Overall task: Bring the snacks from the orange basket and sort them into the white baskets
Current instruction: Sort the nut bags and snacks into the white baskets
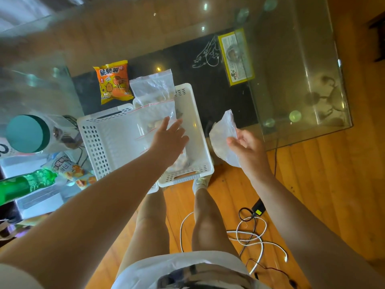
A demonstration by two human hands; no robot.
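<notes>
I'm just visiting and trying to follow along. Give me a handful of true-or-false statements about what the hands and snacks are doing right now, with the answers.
1. The right hand holds a clear plastic bag beside the baskets. True.
2. The left hand grips the green bottle. False: it reaches over the right white basket, fingers spread above the zip bags in it; the bottle lies untouched at the left.
3. The orange chip packet lies inside a white basket. False: it lies on the dark tabletop behind the baskets.
4. Two white baskets stand side by side. True: the left white basket touches the right one.
5. Cables lie on the wooden floor. True.
</notes>
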